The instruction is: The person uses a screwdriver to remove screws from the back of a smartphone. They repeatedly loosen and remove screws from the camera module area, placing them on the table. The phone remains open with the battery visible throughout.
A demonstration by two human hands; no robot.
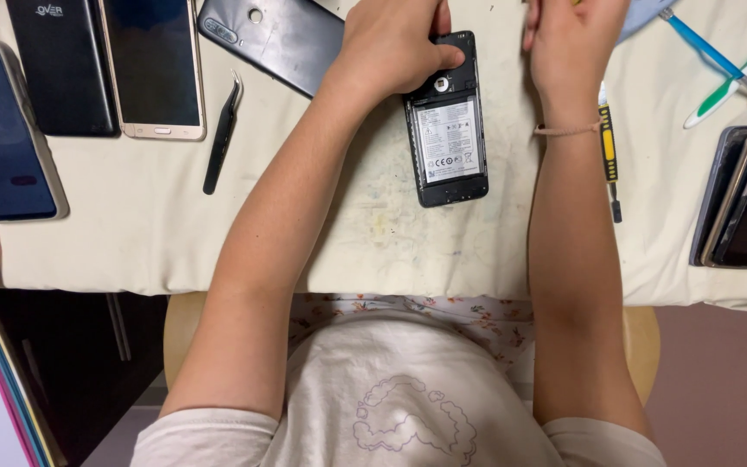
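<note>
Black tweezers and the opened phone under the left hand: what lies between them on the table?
In the head view, only the person's left forearm crosses between the black tweezers and the opened phone; otherwise bare, stained table cover.

**Opened phone under my hands on the work cloth**

My left hand (395,43) rests on the top of the opened phone (447,121), thumb on its upper edge; back cover off, battery label exposed. My right hand (572,39) hovers just beside it, above a yellow screwdriver (608,151). Black tweezers (222,134), a gold-framed phone (153,69) and a black back cover (274,39) lie to the left on the stained cloth (373,233).
</note>
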